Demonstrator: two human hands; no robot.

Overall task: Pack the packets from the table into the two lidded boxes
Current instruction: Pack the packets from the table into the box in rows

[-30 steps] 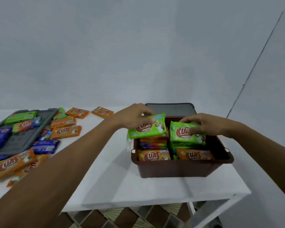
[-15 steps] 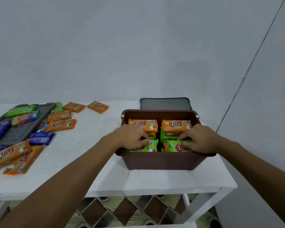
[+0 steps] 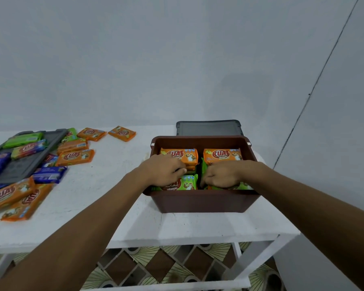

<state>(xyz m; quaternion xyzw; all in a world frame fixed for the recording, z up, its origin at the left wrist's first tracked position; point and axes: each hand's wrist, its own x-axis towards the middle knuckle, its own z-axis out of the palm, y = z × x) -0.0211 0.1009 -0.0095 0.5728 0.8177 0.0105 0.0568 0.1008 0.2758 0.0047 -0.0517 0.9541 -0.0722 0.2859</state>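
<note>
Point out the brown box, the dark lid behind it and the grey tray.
brown box [image 3: 202, 203]: head view, on its front wall.
dark lid [image 3: 208, 128]: head view, middle of its top face.
grey tray [image 3: 21, 167]: head view, a bare patch of its floor.

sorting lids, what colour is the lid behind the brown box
Dark grey lid, clearest in the head view.
</note>
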